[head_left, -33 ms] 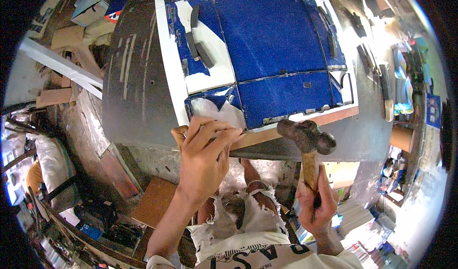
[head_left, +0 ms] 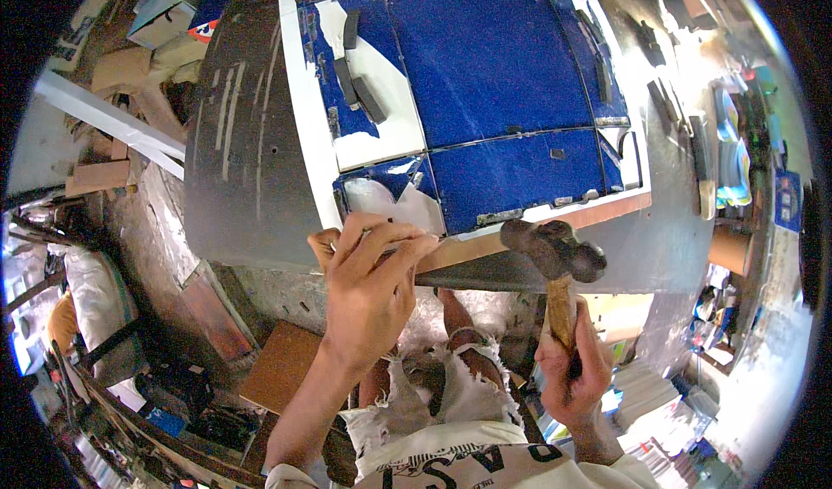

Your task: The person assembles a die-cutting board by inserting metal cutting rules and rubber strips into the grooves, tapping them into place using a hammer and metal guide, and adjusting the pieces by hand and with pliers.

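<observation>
Gripped by its wooden handle in my right hand [head_left: 576, 372] is a ball-peen hammer [head_left: 555, 251], its dark metal head raised near the board's front edge. My left hand [head_left: 368, 285] is closed at the near left corner of the board, thumb and fingers pinched together. Whatever sits between those fingers is hidden. Beneath them lies a white-framed panel [head_left: 312, 142] covered in blue sheet pieces [head_left: 494, 64], with torn white patches [head_left: 381, 99] on its left part. Short dark strips [head_left: 368, 101] rest on the white patch.
The panel lies on a dark grey table [head_left: 234, 203] with a rounded left side. A white bar [head_left: 113, 120] and cardboard pieces [head_left: 100, 177] are at the left. A brown board [head_left: 282, 363] stands below the table's front edge. Stacked papers [head_left: 646, 407] are at the lower right.
</observation>
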Motion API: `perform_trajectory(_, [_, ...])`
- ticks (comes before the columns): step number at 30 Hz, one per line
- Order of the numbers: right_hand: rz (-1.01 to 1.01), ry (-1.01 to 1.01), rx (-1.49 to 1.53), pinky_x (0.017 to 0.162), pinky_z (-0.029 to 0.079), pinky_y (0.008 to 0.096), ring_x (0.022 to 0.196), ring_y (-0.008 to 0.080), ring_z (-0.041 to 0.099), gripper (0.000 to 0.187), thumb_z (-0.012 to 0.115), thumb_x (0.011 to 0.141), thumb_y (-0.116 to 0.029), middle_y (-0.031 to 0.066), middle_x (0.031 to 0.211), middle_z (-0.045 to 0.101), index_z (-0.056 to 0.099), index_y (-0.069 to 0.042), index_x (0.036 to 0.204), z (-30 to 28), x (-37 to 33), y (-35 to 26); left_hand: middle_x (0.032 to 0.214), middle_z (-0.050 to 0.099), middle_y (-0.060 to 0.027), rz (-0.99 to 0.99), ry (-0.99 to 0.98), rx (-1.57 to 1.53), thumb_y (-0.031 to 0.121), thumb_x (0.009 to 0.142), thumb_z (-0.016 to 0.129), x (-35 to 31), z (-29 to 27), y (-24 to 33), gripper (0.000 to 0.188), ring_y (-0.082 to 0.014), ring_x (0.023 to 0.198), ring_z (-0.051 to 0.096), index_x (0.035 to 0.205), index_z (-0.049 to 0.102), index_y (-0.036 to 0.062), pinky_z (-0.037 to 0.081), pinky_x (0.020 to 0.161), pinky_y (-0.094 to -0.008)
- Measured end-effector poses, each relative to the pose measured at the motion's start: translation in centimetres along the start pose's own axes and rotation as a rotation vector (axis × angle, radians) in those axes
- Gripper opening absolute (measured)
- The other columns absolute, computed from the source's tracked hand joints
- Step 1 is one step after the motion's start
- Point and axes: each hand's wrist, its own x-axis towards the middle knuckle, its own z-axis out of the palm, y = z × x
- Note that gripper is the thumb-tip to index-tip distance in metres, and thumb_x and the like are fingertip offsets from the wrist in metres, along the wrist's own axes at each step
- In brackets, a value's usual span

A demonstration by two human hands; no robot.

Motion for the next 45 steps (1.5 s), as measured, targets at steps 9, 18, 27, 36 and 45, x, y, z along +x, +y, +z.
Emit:
perform_trajectory(9, [-0.048, -0.238, 0.066, 0.082, 0.054, 0.0374, 0.099, 0.0354, 0.068, 0.050, 0.058, 0.090, -0.001, 0.0279, 0.123, 0.059, 0.041, 0.013, 0.135, 1.6, 1.7, -0.9, 0.102, 0.070, 0.0035, 0.193, 0.132, 0.149, 0.003, 0.065, 0.074, -1.6, 0.9, -0.3, 0.028, -0.0144, 0.091, 0.060, 0.092, 0.073, 0.0097, 0.026, 0.075, -0.0391])
perform_trajectory(18, [-0.026, -0.309, -0.004, 0.088, 0.052, 0.0379, 0.109, 0.0390, 0.064, 0.052, 0.058, 0.089, 0.000, 0.0281, 0.125, 0.058, 0.039, 0.014, 0.135, 1.5, 1.9, -1.1, 0.094, 0.073, 0.0059, 0.131, 0.151, 0.207, 0.008, 0.064, 0.074, -1.4, 1.5, 0.4, 0.026, -0.0147, 0.084, 0.064, 0.089, 0.075, 0.0167, 0.030, 0.080, -0.0398])
perform_trajectory(27, [-0.112, -0.168, 0.051, 0.074, 0.055, 0.0342, 0.088, 0.0316, 0.071, 0.050, 0.059, 0.088, 0.001, 0.0277, 0.111, 0.065, 0.042, 0.016, 0.132, 2.0, 1.8, -1.5, 0.100, 0.070, 0.0027, 0.123, 0.093, 0.144, 0.000, 0.064, 0.073, -1.6, 0.2, 0.6, 0.036, -0.0154, 0.091, 0.062, 0.099, 0.073, 0.0088, 0.031, 0.074, -0.0395])
perform_trajectory(36, [-0.141, -0.097, 0.033, 0.086, 0.054, 0.0395, 0.105, 0.0389, 0.065, 0.052, 0.056, 0.091, -0.003, 0.0293, 0.124, 0.058, 0.037, 0.013, 0.137, 2.0, 0.2, -0.1, 0.109, 0.069, -0.0096, 0.097, 0.087, 0.050, -0.005, 0.064, 0.070, -1.1, -0.2, 0.4, 0.042, -0.0273, 0.095, 0.060, 0.106, 0.072, 0.0009, 0.052, 0.079, -0.0356])
perform_trajectory(45, [-0.164, -0.071, 0.016, 0.082, 0.054, 0.0379, 0.096, 0.0373, 0.069, 0.049, 0.057, 0.090, -0.003, 0.0310, 0.114, 0.062, 0.042, 0.016, 0.133, 2.4, 0.8, -0.5, 0.101, 0.072, 0.0003, 0.066, -0.021, 0.089, 0.009, 0.061, 0.069, -1.0, -0.1, 0.3, 0.041, -0.0257, 0.091, 0.061, 0.101, 0.074, 0.0127, 0.049, 0.084, -0.0355])
